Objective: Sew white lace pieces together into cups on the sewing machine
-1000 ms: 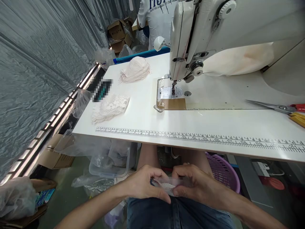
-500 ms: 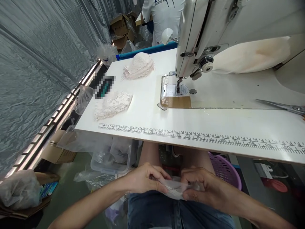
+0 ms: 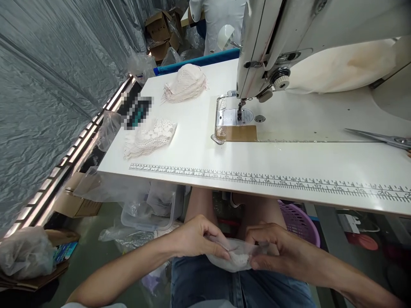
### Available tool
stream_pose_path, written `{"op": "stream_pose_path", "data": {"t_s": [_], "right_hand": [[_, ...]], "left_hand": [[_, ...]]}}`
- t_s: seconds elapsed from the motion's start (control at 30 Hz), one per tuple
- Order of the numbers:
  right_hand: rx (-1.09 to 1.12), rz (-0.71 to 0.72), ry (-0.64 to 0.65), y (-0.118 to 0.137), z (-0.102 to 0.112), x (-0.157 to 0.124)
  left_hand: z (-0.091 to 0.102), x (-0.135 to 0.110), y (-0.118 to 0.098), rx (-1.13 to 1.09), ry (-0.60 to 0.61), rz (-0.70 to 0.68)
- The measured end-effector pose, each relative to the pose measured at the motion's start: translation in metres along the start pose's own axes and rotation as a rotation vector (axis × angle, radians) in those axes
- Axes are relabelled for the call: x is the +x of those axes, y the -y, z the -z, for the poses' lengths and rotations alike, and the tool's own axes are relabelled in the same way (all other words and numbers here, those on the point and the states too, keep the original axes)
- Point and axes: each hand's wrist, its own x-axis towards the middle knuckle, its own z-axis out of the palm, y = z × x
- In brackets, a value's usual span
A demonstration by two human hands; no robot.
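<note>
Left hand (image 3: 192,239) and right hand (image 3: 278,248) both grip a sheer whitish piece (image 3: 236,259), one at each end. Fingers closed on it on both sides: left thumb lies over its left end, right thumb presses its right end. Piece hangs slack between the hands, a denser white part showing near the right thumb; can't tell if film or fabric. It is above the lap, over the blue shorts (image 3: 205,282), in front of the desk (image 3: 192,128) and below its front edge.

On desk: sewing machine (image 3: 321,25) to the right, needle area over a metal plate (image 3: 229,116). Scissors (image 3: 375,136) at far right, partly out of frame. White lace (image 3: 152,137) lies front left, pale pink pile (image 3: 186,83) behind it. Cream cloth (image 3: 343,68) under the machine arm. Printed ruler (image 3: 221,174) runs along the front edge.

Below desk: clear bin (image 3: 177,205) with plastic inside on the left, purple basket (image 3: 300,222) on the right. Beyond desk: cardboard boxes (image 3: 159,28), person in white top (image 3: 223,23), facing away.
</note>
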Motion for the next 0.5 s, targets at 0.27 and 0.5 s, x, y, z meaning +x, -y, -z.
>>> {"op": "stream_pose_path", "data": {"t_s": [0.27, 0.5], "right_hand": [[0.062, 0.075, 0.003, -0.0002, -0.0033, 0.0048], [0.109, 0.073, -0.008, -0.0003, -0.0025, 0.0016]], "left_hand": [[0.0053, -0.0033, 0.0048, -0.025, 0.008, -0.070], [0.0020, -0.0035, 0.0050, -0.070, -0.026, 0.009]]}}
